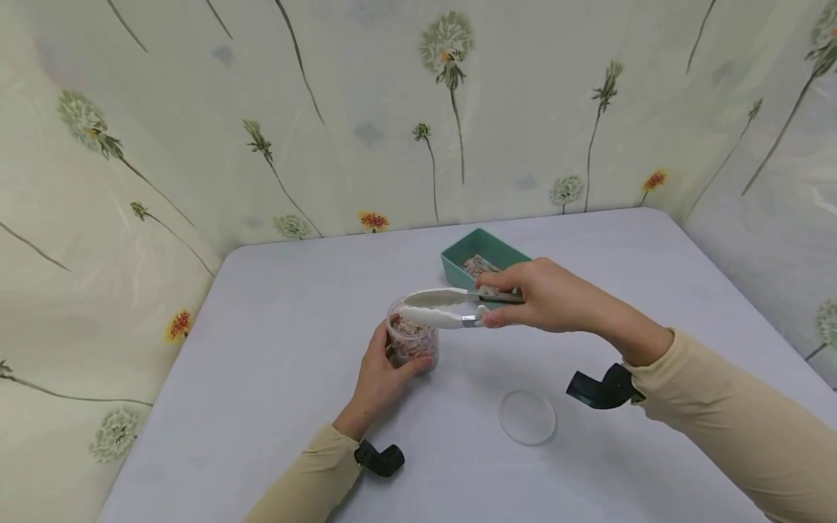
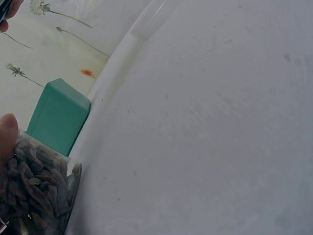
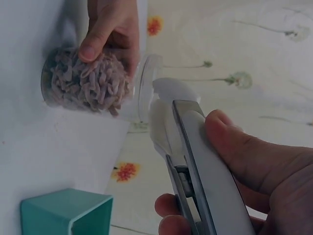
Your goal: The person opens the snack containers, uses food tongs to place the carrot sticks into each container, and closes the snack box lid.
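A clear plastic jar (image 1: 418, 349) stands on the table, filled most of the way with small pale pinkish-brown strips. My left hand (image 1: 384, 372) grips it round the side, thumb across the front. In my right hand (image 1: 552, 294) is a pair of tongs (image 1: 434, 317) with white scalloped tips and metal arms. The tips are at the jar's mouth, with a narrow gap between them. In the right wrist view no strip shows between the tongs' tips (image 3: 164, 117). Behind the right hand sits a green rectangular box (image 1: 458, 274), holding more of the same strips and partly hidden by the hand.
A round clear lid (image 1: 527, 417) lies flat on the white table (image 1: 294, 327), right of the jar and nearer to me. Flower-printed cloth (image 1: 366, 109) hangs behind and beside the table. Dark wrist mounts (image 1: 601, 388) stick out from both sleeves.
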### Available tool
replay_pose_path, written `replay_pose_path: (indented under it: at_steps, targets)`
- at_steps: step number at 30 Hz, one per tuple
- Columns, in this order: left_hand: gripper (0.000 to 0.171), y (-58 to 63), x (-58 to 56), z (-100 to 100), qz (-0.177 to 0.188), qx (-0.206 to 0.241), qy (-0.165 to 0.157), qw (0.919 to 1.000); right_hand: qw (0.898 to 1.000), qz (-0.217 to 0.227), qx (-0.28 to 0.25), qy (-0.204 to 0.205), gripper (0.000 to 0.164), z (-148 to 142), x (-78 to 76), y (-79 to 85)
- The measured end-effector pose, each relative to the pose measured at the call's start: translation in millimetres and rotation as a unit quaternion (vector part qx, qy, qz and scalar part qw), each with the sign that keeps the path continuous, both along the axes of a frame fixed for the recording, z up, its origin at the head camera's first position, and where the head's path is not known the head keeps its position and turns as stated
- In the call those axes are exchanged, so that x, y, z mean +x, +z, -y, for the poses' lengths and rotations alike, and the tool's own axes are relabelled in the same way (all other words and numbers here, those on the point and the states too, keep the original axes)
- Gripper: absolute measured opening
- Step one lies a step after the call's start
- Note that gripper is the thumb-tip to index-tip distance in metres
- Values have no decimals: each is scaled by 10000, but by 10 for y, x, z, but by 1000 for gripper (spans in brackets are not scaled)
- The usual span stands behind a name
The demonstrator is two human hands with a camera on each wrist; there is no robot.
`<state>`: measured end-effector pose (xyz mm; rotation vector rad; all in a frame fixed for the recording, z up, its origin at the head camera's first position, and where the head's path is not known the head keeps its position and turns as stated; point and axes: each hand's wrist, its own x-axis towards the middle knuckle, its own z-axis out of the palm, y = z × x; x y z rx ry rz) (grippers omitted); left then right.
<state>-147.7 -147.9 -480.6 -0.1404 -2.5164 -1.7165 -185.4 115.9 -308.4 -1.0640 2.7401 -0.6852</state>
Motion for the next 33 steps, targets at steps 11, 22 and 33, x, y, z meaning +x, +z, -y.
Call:
replay_pose_path:
  at_steps: [11,22,33]
  targets:
    - [87,18,-13,-44,18,47,-53,10000,9957,-50,183,-907,42,-249,-250,32]
    - [90,9,32,-21,117,173,40,9998,9564,482,2232,-1821,53,-150,-758,-68]
    - [88,5,10,-9,73,140,26,9999,9499,927,2255,-1958,31,22,-951,-262]
